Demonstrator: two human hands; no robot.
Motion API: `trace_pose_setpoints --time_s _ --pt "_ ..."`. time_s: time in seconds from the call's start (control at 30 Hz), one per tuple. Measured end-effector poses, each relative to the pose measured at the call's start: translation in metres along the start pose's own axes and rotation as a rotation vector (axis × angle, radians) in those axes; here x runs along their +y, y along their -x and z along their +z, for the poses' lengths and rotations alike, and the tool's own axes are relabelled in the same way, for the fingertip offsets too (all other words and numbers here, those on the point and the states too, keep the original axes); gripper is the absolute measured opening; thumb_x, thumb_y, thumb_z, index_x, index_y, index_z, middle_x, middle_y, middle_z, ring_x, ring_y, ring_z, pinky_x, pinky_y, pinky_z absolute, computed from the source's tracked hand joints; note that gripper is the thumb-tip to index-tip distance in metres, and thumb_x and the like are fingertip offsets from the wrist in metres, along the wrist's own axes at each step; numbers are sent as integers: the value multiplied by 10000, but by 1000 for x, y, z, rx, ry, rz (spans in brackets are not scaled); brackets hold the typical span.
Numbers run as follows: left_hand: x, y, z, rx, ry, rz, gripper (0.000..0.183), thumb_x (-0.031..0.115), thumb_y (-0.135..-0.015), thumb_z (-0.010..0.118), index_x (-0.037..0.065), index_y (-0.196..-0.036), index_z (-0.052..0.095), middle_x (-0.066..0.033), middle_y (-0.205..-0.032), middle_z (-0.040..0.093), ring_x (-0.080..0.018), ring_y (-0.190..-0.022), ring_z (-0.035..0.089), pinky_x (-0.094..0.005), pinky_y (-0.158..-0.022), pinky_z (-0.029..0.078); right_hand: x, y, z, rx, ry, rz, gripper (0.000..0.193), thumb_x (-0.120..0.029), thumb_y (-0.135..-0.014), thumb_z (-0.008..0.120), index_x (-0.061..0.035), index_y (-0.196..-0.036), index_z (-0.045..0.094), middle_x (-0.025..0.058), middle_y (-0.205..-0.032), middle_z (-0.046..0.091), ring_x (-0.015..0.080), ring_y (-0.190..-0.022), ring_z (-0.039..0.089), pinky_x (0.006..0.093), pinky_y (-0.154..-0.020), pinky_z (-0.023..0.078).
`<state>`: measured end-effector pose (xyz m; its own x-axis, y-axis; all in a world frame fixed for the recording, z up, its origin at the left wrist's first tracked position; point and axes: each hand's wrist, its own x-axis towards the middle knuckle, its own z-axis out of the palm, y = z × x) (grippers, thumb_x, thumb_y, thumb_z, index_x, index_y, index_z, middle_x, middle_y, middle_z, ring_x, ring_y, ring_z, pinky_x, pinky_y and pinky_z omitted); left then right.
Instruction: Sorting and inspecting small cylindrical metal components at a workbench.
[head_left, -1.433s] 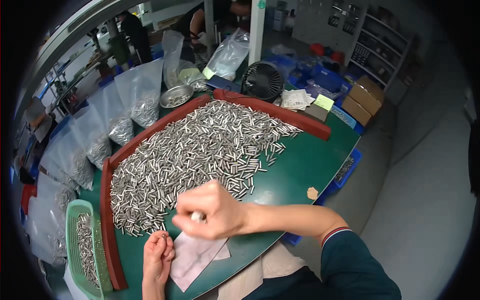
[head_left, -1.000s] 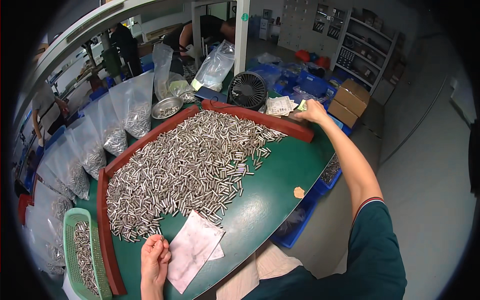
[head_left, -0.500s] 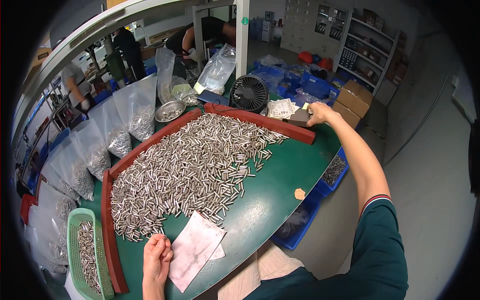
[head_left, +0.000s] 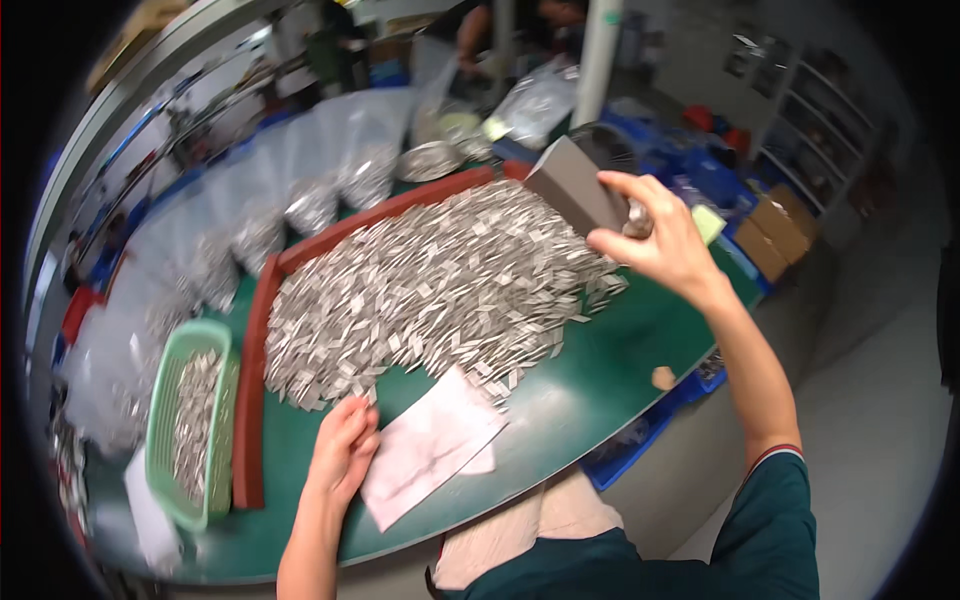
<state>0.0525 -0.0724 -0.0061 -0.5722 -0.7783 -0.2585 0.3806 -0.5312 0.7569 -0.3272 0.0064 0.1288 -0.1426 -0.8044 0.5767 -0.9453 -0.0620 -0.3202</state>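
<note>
My right hand (head_left: 665, 235) is raised over the far right of the table and grips a grey-brown rectangular block (head_left: 580, 190) between thumb and fingers. The block is tilted above a wide heap of short metal pins (head_left: 420, 290). Near the heap's front edge, my left hand (head_left: 343, 450) is pinched closed, with what looks like a small metal pin at its fingertips. Beside that hand, a stained white paper sheet (head_left: 430, 445) lies on the green table (head_left: 590, 370), its upper end close to the pins. Motion blurs the pins.
Red-brown rails (head_left: 256, 400) border the heap at left and back. A green basket (head_left: 160, 430) of pins stands at left. Behind are plastic bags (head_left: 370, 150), a metal bowl (head_left: 430, 160) and a black fan (head_left: 612, 145), partly covered. Cardboard boxes (head_left: 775, 235) stand right. People work beyond.
My right hand has lifted the block from the far right end of the table and brought it toward me over the heap. The view has turned left; my left hand stays pinched beside the paper.
</note>
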Motion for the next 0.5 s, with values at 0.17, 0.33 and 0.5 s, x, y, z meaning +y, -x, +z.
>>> trace_pose_setpoints --time_s 0.17,0.33,0.5 --pt "1 -12 6 -166 145 29 139 165 -866 519 45 -926 483 -12 -708 456 -37 -493 284 -169 -436 238 -113 24 79 -192 -343 -269 661 -245 -560 730 -82 -1164 515 124 -960 503 239 -750 566 303 -603 475" --pt "14 7 9 -16 109 -25 314 192 -832 546 55 -1107 486 -84 -1072 547 -198 -949 565 -323 -797 504 -171 41 110 -233 -514 -518 630 -309 -569 716 -95 -1138 550 145 -933 522 218 -601 576 310 -528 500" --pt "10 1 2 -192 123 101 166 234 -855 543 72 -857 508 28 -648 385 -36 -503 241 -162 -449 203 -146 7 138 -130 -355 -198 579 -223 -555 715 -39 -1083 564 143 -888 506 234 -658 579 303 -539 503"
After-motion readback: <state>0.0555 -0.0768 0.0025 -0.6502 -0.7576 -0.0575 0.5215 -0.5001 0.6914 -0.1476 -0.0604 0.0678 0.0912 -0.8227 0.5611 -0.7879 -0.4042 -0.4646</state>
